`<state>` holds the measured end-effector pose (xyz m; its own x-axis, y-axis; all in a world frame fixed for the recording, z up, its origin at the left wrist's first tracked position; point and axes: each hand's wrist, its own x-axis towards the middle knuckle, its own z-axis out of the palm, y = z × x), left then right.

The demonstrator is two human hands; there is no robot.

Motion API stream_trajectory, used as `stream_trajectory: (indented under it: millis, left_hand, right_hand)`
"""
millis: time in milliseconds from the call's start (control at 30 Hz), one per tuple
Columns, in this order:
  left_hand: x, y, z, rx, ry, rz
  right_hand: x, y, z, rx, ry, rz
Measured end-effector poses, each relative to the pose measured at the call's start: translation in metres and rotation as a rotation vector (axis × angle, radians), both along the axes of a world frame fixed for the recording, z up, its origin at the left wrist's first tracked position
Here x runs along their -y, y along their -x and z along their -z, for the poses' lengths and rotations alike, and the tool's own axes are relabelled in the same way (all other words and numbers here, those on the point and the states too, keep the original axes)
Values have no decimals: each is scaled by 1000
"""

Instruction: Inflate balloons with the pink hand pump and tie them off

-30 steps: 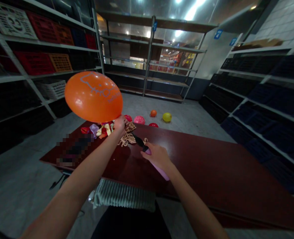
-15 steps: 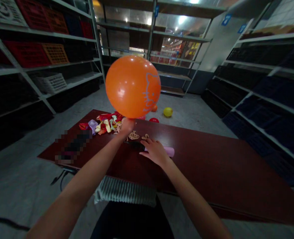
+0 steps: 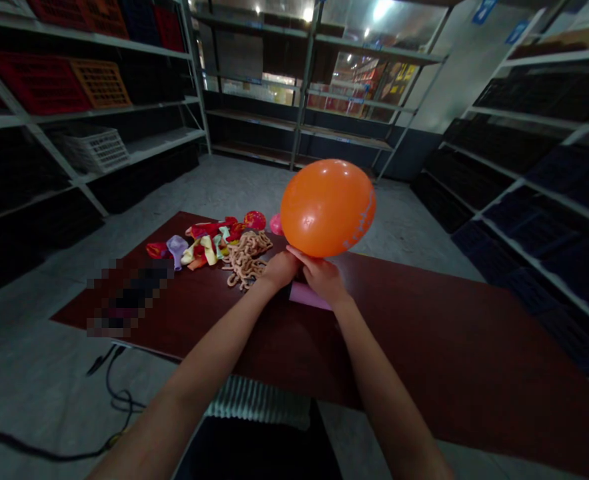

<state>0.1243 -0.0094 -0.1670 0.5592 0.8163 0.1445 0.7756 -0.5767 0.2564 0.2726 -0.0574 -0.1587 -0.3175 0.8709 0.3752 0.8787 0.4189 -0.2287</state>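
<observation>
Left hand (image 3: 280,268) and right hand (image 3: 325,280) meet beneath the orange balloon (image 3: 328,208), close to the middle of the far part of the worktop (image 3: 424,333). The left hand is curled closed at the balloon's base; the right hand touches the same region with its fingers directed toward the left hand. The neck is hidden among the fingers, so whether the right hand is clamped on it cannot be told. The inflated balloon lies tilted above both hands, its pale printed marking at the right side. A purple cylinder (image 3: 308,295) rests on the worktop just below the right hand, partly covered by it. Left of the left hand lies a tangled heap of beige strands (image 3: 247,257), adjoined by a pile of deflated balloons (image 3: 205,251) in red, yellow, orange and pale green, with a lavender balloon (image 3: 177,251) at its left side. Nearer the left end of the worktop, a dark object (image 3: 137,293) is obscured by pixelation. Past the far edge appear a red patterned balloon (image 3: 255,220) and a pink balloon (image 3: 275,224), the latter partly hidden by the orange one.
</observation>
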Motion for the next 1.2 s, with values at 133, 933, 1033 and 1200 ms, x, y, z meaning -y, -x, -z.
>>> stream_trajectory:
  millis: [133,933,1033,1200]
  left_hand:
    - [7,10,-17,-84,6,-7]
    - [32,28,-33,172,-160,267]
    - [29,26,-29,213,-164,228]
    - [32,24,-31,136,-220,147]
  right_hand:
    - [1,-4,4,-34,37,93]
    - [8,-13,6,-629,71,-37]
    - [9,-15,6,-483,66,-34]
    - [9,-16,7,-294,11,21]
